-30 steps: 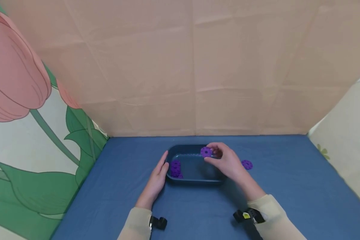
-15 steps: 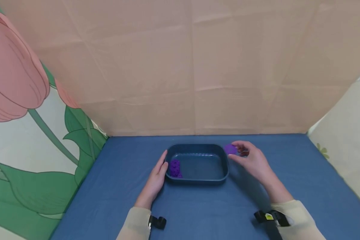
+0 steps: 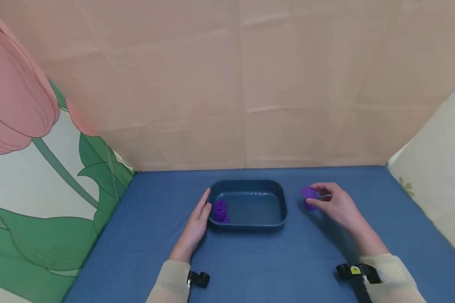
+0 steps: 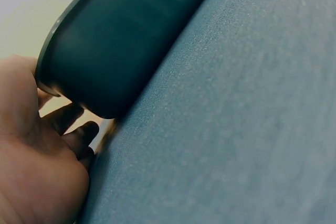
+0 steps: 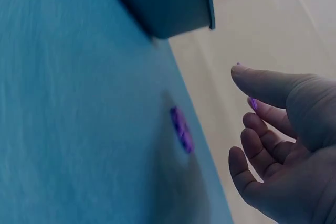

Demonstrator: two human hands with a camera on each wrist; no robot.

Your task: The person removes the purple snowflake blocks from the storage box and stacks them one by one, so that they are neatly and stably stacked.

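Note:
In the head view, my right hand (image 3: 335,206) pinches a purple notched plastic disc (image 3: 309,192) between thumb and fingers, right of the tray. A second purple disc (image 5: 182,129) lies on the blue cloth just below that hand. In the right wrist view, only slivers of the held disc show past the thumb. My left hand (image 3: 195,225) rests against the left end of the dark blue tray (image 3: 250,227), its fingers along the outer wall and its thumb near the rim. Several purple discs (image 3: 220,209) lie bunched inside the tray at its left end.
A blue cloth (image 3: 250,265) covers the table. Behind it hangs a beige sheet (image 3: 242,105). A wall with painted tulips (image 3: 15,92) stands on the left, and a pale panel (image 3: 443,176) borders the right.
My right hand has carried the purple disc from above the tray out to the right, over the disc on the cloth. The left hand has stayed at the tray's left end.

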